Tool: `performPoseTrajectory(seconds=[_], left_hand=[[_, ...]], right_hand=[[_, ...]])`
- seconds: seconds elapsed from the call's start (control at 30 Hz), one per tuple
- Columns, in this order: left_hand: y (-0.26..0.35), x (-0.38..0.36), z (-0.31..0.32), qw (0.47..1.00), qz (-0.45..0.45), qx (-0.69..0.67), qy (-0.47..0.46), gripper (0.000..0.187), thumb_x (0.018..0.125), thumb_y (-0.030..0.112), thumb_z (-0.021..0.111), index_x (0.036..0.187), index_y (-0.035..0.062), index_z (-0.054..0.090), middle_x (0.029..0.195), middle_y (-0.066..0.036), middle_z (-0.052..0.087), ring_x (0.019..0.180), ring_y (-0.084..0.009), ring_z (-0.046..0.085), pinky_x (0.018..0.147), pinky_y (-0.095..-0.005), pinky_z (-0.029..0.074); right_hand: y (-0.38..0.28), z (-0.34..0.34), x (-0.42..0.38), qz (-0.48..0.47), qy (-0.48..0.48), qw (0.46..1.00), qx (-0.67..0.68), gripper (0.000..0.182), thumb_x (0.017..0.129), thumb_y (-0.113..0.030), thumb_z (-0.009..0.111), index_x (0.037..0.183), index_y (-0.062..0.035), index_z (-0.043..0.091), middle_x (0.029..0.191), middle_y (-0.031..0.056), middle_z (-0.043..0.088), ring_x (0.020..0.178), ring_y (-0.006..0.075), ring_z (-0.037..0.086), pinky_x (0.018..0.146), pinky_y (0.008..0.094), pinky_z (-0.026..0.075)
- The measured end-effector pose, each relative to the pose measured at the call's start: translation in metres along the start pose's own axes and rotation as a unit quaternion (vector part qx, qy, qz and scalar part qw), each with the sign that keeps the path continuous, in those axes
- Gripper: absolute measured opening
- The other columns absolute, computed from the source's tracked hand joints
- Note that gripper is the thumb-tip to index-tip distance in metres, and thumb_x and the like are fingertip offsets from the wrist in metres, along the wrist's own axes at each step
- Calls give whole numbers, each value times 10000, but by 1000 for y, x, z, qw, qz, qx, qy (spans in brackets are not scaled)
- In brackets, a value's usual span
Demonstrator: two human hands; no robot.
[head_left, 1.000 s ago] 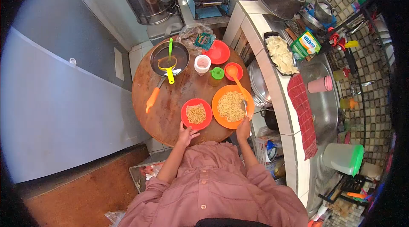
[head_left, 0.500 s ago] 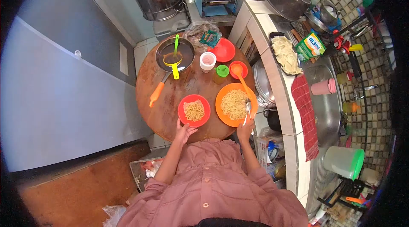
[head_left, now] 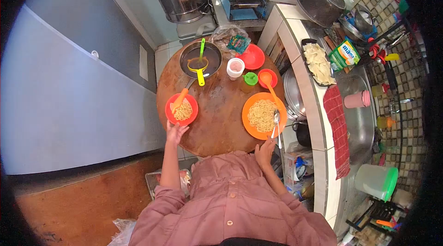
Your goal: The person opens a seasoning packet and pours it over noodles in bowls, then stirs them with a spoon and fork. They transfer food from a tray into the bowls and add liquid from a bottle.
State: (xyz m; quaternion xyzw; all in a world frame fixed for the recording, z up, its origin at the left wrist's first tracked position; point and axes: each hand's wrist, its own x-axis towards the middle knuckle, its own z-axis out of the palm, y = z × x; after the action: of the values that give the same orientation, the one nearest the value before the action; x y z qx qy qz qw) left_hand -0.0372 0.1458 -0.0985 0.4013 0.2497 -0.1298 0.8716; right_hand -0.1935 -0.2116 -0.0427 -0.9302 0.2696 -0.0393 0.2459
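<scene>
Red plate (head_left: 182, 109) of noodles sits at the near-left edge of the round worktop (head_left: 217, 117), just beyond the left hand (head_left: 174, 132); fingers spread apart, tips touching or just short of the plate's near rim, cannot tell which; nothing clamped. An orange handle (head_left: 180, 99) lies across the plate's far rim, long axis running away from the fingers toward the dark pan (head_left: 200, 59).

Orange plate (head_left: 264, 115) of noodles sits further right, well apart from the red one; a metal spoon (head_left: 276, 123) rests on its near-right rim, handle pointing back toward the right hand (head_left: 265, 151); long axis roughly straight out from that hand. Right fingers loosely curled at the worktop edge, just short of the spoon's handle end; whether they pinch it, cannot tell.

Left hand is the nearer one to the red plate; right hand nearer to the spoon and orange plate.

Beyond both sets of fingers: white cup (head_left: 235, 67), green lid (head_left: 250, 78), small red bowl (head_left: 267, 78) with an orange spoon.
</scene>
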Motion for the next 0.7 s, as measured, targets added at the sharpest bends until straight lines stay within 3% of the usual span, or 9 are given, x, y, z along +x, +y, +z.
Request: performPoseTrajectory(seconds=[0.4, 0.5, 0.57, 0.7], left_hand=[[30, 30, -26, 997, -65, 25, 19, 528, 899, 8, 375, 1329, 216, 149, 1255, -181, 385, 1029, -390, 516, 853, -528, 460], [28, 26, -18, 998, -49, 39, 15, 496, 919, 114, 396, 1333, 231, 150, 1261, -187, 376, 1070, -383, 486, 856, -530, 453], [31, 16, -5, 997, -45, 54, 30, 527, 920, 307, 415, 1344, 167, 136, 1283, -202, 350, 1114, -371, 450, 860, -524, 446], [19, 24, -29, 996, -91, -18, 5, 666, 886, 457, 420, 1344, 77, 122, 1325, -213, 303, 1150, -364, 419, 879, -502, 437]], right_hand=[[12, 1, 0, 7, -36, 998, 52, 571, 707, -82, 601, 1193, 17, 319, 1150, 249, 296, 1044, 424, 384, 908, 444, 335], [12, -2, -1, 3, -42, 998, 49, 569, 708, -79, 604, 1191, 14, 318, 1154, 249, 287, 1040, 434, 386, 908, 452, 338], [11, -4, -2, 15, -51, 997, 56, 566, 705, -75, 607, 1185, 15, 321, 1150, 250, 288, 1039, 441, 388, 904, 459, 342], [11, -7, 0, 8, -38, 998, 56, 563, 703, -70, 607, 1182, 12, 323, 1147, 251, 288, 1038, 446, 389, 897, 463, 348]])
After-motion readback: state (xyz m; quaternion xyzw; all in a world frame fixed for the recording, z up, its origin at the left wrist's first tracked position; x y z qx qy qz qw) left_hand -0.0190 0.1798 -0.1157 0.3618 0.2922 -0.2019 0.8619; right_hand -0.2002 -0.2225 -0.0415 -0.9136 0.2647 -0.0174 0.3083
